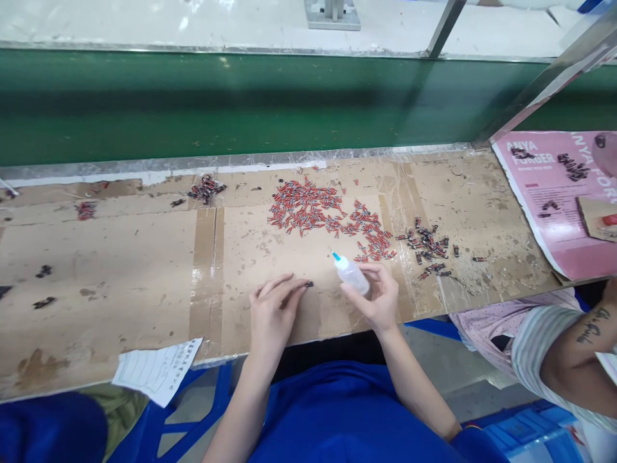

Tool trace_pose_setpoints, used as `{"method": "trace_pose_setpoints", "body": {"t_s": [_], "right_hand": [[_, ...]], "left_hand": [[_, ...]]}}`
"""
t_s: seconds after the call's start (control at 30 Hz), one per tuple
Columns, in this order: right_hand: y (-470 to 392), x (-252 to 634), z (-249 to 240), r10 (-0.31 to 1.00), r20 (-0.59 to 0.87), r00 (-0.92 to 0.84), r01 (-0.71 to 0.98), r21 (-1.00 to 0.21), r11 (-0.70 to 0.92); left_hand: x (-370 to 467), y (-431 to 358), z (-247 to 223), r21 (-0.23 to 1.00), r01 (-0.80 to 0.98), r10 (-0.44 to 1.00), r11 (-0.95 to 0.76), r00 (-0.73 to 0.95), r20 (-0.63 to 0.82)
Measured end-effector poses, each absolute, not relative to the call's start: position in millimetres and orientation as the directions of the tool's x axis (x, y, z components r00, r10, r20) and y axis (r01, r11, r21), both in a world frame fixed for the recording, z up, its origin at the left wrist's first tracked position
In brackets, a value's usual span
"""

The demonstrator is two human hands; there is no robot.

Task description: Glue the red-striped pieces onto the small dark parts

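My left hand (pixel 276 300) rests on the cardboard-covered bench, its thumb and fingertips pinching a small black part (pixel 309 284). In my right hand (pixel 378 296) is a translucent squeeze bottle (pixel 353 274) with a blue tip and a fine needle, tilted up to the left. Beyond both hands lies a large pile of small red and silver parts (pixel 306 207), which stretches towards the bottle. Right of the bottle sits a heap of black and red parts (pixel 428 245).
A green conveyor belt (pixel 231 106) runs behind the bench. Small clusters of parts (pixel 207 190) lie to the left. A paper sheet (pixel 157 370) overhangs the front edge. On the right are a pink poster (pixel 544 218) with parts on it and another person's arm (pixel 578 347).
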State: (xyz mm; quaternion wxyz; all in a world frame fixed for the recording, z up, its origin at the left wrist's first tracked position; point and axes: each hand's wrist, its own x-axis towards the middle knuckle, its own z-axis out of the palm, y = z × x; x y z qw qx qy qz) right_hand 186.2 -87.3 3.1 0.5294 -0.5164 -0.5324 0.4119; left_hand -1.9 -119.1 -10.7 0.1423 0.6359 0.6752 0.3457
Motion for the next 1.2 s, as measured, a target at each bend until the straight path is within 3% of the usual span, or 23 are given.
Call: {"method": "trace_pose_setpoints", "body": {"t_s": [0.1,0.17,0.3,0.57,0.77,0.9,1.03,1.2], "right_hand": [[-86,169,1,0.981,0.189,-0.042,0.120,-0.974,0.192],[-83,159,0,0.974,0.201,-0.104,0.217,-0.951,0.219],[-77,149,-5,0.953,0.253,-0.166,0.434,-0.849,0.301],[-73,146,-9,0.933,0.230,-0.277,0.571,-0.741,0.352],[-70,202,-6,0.919,0.375,-0.121,0.728,-0.596,0.339],[-61,219,-9,0.908,0.395,-0.137,0.761,-0.545,0.352],[-65,214,-4,0.899,0.422,-0.115,0.711,-0.597,0.371],[-85,203,9,0.938,0.298,-0.179,0.424,-0.837,0.347]], "left_hand": [[-8,-126,-6,0.602,0.797,0.941,-0.052,-0.163,0.297],[-11,-130,-4,0.574,0.817,0.935,-0.059,-0.156,0.318],[-13,-134,-2,0.549,0.832,0.930,-0.082,-0.134,0.342],[-10,-134,-7,0.556,0.829,0.946,-0.056,-0.135,0.296],[-11,-132,-12,0.604,0.796,0.959,-0.035,-0.144,0.246],[-12,-131,-17,0.603,0.798,0.966,-0.003,-0.154,0.210],[-9,-132,-19,0.606,0.796,0.973,-0.015,-0.129,0.193],[6,-134,-6,0.664,0.732,0.961,-0.153,-0.047,0.273]]}}
